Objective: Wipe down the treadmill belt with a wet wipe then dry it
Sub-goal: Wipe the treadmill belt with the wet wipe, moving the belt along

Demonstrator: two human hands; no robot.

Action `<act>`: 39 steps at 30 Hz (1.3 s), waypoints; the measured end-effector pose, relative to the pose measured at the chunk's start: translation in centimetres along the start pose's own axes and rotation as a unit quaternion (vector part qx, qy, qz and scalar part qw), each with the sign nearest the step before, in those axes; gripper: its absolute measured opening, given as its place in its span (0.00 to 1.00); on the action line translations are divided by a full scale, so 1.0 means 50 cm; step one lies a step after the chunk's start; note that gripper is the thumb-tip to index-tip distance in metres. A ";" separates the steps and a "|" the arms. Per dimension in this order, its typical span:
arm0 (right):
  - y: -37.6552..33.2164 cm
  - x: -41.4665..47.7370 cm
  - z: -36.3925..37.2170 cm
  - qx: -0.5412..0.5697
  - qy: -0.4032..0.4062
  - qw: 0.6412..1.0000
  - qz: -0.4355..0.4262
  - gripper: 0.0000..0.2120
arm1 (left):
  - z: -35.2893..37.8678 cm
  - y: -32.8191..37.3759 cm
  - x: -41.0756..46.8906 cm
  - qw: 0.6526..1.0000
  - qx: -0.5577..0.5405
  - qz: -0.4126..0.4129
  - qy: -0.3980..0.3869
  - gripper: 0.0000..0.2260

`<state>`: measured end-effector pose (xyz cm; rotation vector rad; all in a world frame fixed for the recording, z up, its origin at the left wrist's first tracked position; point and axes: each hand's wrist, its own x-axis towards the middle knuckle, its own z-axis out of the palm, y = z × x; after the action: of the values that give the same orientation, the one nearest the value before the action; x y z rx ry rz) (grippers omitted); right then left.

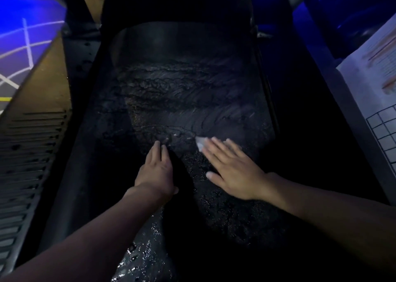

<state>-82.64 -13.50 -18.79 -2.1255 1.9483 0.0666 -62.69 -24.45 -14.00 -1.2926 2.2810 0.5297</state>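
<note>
While both palms lie on the dark treadmill belt (182, 93), the left hand (157, 171) rests flat, fingers together, and the right hand (233, 170), fingers spread, presses a white wipe (200, 142) whose corner shows beyond its fingertips; farther off, streaks cross the belt.

Wet wipe (200, 142): mostly hidden under the right hand (233, 170). Only a pale corner shows past the fingertips, which are blurred. Treadmill belt (182, 93): far end beyond both hands lost in shadow; near end, behind the left hand (156, 172), cut by the lower edge. Printed sheet (372, 67), right of the right hand: cut by the edge, text unreadable.
</note>
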 end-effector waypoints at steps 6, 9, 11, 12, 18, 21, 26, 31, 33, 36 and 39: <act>0.015 0.039 -0.010 0.003 0.034 0.993 0.115 0.35 | -0.004 0.001 -0.015 0.995 -0.041 -0.083 -0.029 0.51; -0.029 0.026 0.001 -0.010 0.001 0.999 -0.034 0.33 | -0.022 -0.012 -0.018 0.997 -0.029 -0.074 -0.011 0.53; 0.004 0.047 -0.007 0.001 0.023 1.000 0.004 0.32 | -0.037 -0.032 -0.017 0.998 -0.022 -0.059 -0.012 0.52; 0.015 0.057 -0.015 0.009 0.039 0.997 0.070 0.32 | -0.044 -0.044 -0.017 0.999 -0.015 -0.050 -0.014 0.52; -0.032 0.059 -0.004 -0.007 0.011 0.999 -0.051 0.32 | -0.032 -0.052 -0.015 0.997 0.035 -0.067 0.005 0.51; -0.012 0.089 -0.022 0.006 0.036 0.996 0.081 0.33 | -0.023 -0.046 -0.014 0.993 -0.004 -0.117 -0.021 0.48; -0.078 0.075 -0.005 -0.009 -0.013 0.996 -0.085 0.33 | -0.022 -0.060 -0.018 0.993 -0.024 -0.119 -0.004 0.52; -0.074 0.113 -0.019 0.007 0.018 0.998 0.067 0.36 | -0.024 -0.080 -0.021 0.995 -0.011 -0.102 0.002 0.52; -0.111 0.104 -0.006 -0.007 0.002 0.999 -0.033 0.34 | -0.024 -0.077 -0.021 0.993 -0.017 -0.119 0.006 0.51; -0.093 0.127 -0.021 -0.004 -0.001 0.999 -0.037 0.31 | -0.024 -0.078 -0.022 0.985 -0.050 -0.166 -0.016 0.51; -0.099 0.139 -0.024 -0.003 0.009 0.998 0.059 0.32 | -0.023 -0.091 -0.024 0.986 -0.064 -0.153 -0.008 0.52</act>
<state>-77.21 -20.21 -18.28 -2.0191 2.0863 0.0748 -58.39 -26.42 -12.85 -1.6578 2.0085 0.5807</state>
